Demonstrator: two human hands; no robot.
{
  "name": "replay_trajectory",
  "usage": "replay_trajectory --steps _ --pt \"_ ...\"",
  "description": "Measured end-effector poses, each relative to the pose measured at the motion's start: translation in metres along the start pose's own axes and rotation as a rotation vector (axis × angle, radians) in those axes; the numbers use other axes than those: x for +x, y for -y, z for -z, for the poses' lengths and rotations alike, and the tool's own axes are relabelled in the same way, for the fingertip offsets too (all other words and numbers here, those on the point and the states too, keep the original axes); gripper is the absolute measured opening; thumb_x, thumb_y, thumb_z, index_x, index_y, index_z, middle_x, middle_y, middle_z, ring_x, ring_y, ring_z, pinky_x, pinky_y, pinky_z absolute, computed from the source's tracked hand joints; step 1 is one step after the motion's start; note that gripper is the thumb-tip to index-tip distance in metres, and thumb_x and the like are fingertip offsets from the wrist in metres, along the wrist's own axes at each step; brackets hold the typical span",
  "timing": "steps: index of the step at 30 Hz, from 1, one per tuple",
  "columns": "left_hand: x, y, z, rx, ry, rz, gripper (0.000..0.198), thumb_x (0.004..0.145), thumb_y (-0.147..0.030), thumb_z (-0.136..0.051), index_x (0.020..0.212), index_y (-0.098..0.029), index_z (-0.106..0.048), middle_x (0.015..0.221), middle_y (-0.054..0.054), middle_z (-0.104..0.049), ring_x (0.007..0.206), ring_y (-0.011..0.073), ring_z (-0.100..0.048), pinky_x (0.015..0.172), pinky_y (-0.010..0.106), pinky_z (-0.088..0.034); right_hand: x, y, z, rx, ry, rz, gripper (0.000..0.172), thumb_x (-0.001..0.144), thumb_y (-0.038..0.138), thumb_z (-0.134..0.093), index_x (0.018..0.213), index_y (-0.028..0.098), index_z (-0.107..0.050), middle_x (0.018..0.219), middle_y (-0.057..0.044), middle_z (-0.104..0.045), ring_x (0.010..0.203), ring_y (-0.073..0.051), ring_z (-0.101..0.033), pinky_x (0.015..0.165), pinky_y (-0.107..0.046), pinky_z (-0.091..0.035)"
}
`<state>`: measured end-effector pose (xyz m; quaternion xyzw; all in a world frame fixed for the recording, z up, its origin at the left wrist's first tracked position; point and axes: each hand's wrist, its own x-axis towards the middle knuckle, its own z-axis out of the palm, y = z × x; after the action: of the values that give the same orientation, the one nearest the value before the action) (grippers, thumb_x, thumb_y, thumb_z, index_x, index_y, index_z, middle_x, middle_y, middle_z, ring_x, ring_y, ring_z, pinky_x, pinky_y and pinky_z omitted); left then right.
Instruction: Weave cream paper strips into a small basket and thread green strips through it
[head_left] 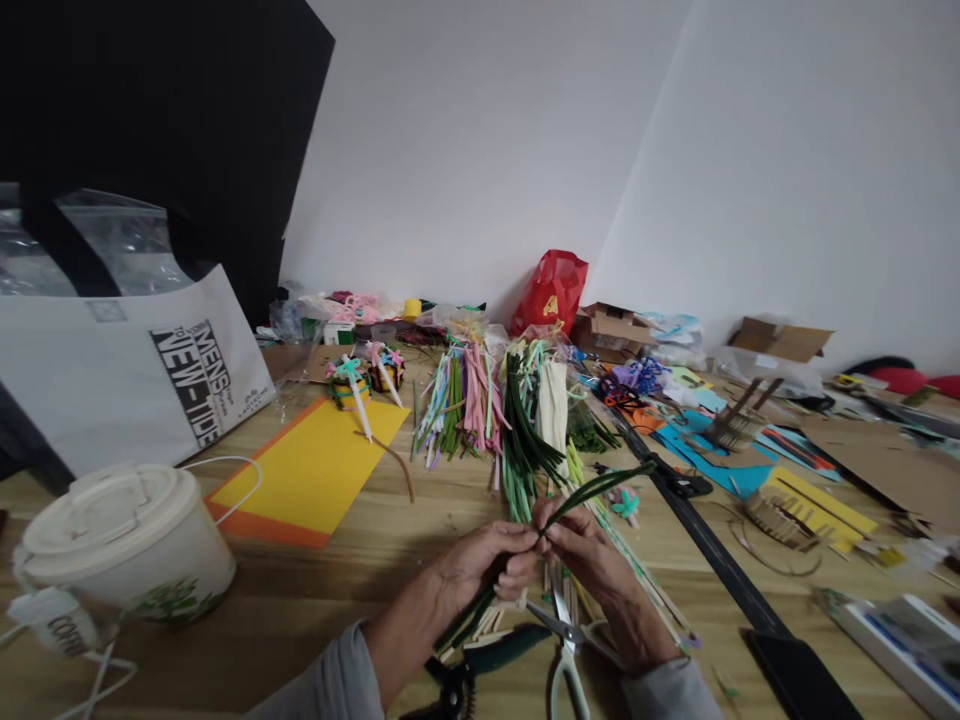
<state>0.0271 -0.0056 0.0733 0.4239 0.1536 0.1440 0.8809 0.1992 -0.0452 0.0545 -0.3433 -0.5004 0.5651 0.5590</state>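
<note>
White-handled scissors (568,650) and teal-handled pruning shears (480,655) lay nearest you on the wooden desk (390,530). Your left hand (469,570) and right hand (589,555) each kept a narrow grip on the dark green pipe cleaners (592,495), held just above the scissors, with bundled coloured strips (457,410) beyond.

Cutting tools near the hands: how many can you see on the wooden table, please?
2: white-handled steel scissors lie below the person's right hand, and green-handled black pruning shears lie below the left hand. Others may be hidden.
</note>
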Motion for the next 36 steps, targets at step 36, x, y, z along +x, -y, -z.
replay_trajectory --steps 36 --pt "-0.007 0.018 0.002 1.578 -0.682 -0.412 0.022 0.094 -0.024 -0.045 0.093 -0.022 -0.067 0.075 0.007 -0.065 0.066 0.0199 -0.057 0.068 0.029 -0.036 0.002 -0.013 -0.004 -0.130 -0.213 -0.020 0.026 0.073 0.041 -0.078 0.085 0.018 -0.075 0.076 -0.004 -0.069 0.070 -0.018 -0.060 0.072 -0.031 -0.049"
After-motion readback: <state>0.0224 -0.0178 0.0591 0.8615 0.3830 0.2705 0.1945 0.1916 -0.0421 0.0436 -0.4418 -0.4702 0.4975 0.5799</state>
